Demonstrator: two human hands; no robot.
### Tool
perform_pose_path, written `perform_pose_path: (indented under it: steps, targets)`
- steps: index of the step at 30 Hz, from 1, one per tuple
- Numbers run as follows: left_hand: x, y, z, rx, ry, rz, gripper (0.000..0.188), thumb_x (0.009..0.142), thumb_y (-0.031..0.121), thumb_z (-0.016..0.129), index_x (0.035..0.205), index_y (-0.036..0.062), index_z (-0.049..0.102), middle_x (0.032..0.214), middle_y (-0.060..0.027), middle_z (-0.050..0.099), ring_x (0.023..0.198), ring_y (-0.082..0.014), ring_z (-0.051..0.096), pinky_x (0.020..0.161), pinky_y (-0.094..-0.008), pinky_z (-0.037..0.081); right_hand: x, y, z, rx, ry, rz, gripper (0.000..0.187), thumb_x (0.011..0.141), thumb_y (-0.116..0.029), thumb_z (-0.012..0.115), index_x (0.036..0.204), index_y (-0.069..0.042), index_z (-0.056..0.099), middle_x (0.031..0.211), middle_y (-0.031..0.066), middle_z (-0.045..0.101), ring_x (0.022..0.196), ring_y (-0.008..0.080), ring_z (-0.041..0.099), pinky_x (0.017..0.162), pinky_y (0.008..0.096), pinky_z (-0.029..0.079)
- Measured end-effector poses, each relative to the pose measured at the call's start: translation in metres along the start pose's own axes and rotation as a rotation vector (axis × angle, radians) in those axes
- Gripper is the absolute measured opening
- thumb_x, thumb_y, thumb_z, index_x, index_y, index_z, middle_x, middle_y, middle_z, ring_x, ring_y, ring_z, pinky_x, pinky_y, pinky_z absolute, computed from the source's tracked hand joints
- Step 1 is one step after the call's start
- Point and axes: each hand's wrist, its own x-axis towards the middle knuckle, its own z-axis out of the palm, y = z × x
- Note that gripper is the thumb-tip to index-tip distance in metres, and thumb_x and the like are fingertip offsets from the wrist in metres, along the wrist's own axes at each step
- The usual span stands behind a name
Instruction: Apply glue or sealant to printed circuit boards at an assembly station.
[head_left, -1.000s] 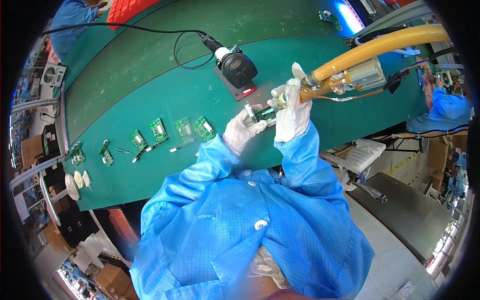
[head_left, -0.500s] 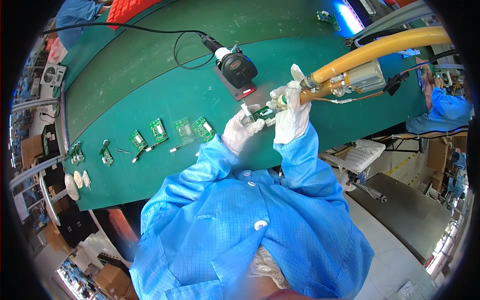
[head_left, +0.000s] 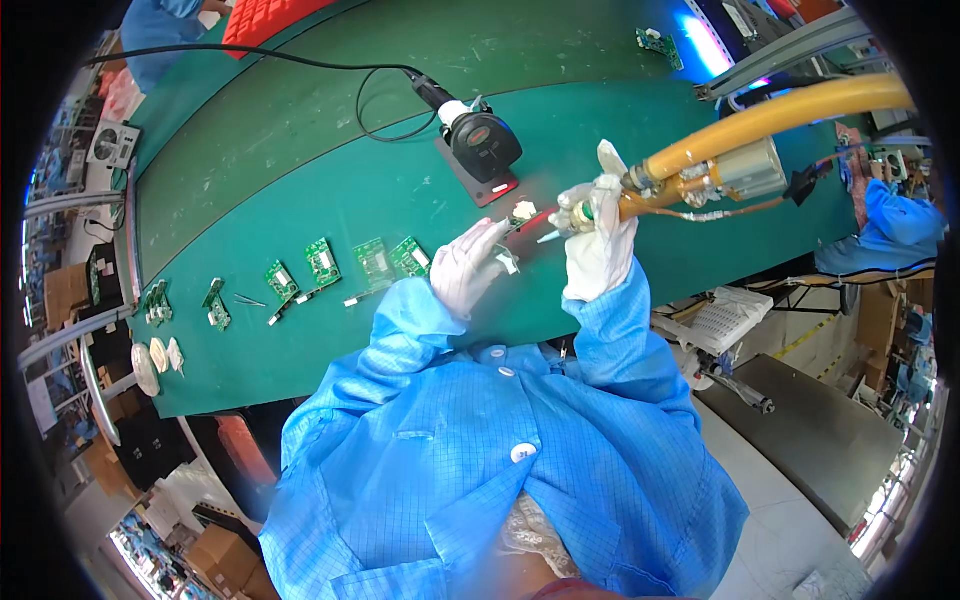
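Observation:
My gloved left hand (head_left: pixel 468 270) is closed on a small green circuit board (head_left: pixel 515 224), now turned nearly edge-on, with white parts showing at its top and bottom. Much of the board is hidden by this angle and by the fingers. To its right, my gloved right hand (head_left: pixel 600 245) wraps around a dispensing gun (head_left: pixel 637 206) fed by a thick yellow hose. The gun's pale pointed nozzle (head_left: pixel 550 238) points left toward the board, with a gap between them. A red light line falls near the board.
A black barcode scanner (head_left: pixel 482 145) stands on a base beyond my hands, its cable running left. Several circuit boards (head_left: pixel 322 262) lie in a row at left on the green mat (head_left: pixel 250 360), with tweezers (head_left: pixel 249 300) among them. A red tray (head_left: pixel 270 22) sits far left.
My left hand has tipped the circuit board from face-up to nearly edge-on. The dispensing gun in my right hand has moved right and slightly nearer me, baring its nozzle.

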Motion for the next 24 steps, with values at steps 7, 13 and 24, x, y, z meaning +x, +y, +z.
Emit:
perform_pose_path:
  steps: [7, 13, 24]
  targets:
    - [-0.020, -0.020, 0.018, 0.003, 0.201, -0.091, 0.062, 0.070, 0.014, 0.079, 0.127, 0.0101, 0.053, 0.116, -0.0178, 0.060, 0.105, -0.0315, 0.061, 0.084, -0.0401, 0.052, -0.014, 0.001, -0.015, 0.056, -0.008, 0.037, 0.055, 0.097, -0.040, 0.048, 0.139, -0.007, 0.037, 0.078, 0.0069, 0.057, 0.066, 0.0131, 0.053, 0.063, 0.0296, 0.052]
    - [-0.016, -0.012, 0.017, 0.045, 0.226, -0.175, 0.062, 0.068, 0.000, 0.076, 0.126, 0.0099, 0.055, 0.113, -0.0151, 0.059, 0.107, -0.0285, 0.057, 0.084, -0.0346, 0.052, -0.014, 0.001, -0.032, 0.081, 0.014, 0.035, 0.050, 0.096, -0.030, 0.049, 0.139, -0.008, 0.037, 0.082, 0.0078, 0.056, 0.069, 0.0138, 0.055, 0.062, 0.0287, 0.051]
    - [-0.011, -0.011, 0.025, 0.007, 0.149, -0.080, 0.057, 0.062, -0.006, 0.071, 0.114, 0.0139, 0.063, 0.104, -0.0064, 0.053, 0.104, -0.0216, 0.055, 0.086, -0.0305, 0.047, -0.012, 0.005, -0.041, 0.072, 0.087, 0.008, 0.055, 0.095, -0.038, 0.054, 0.138, -0.008, 0.038, 0.077, 0.0037, 0.055, 0.067, 0.0110, 0.053, 0.061, 0.0269, 0.051]
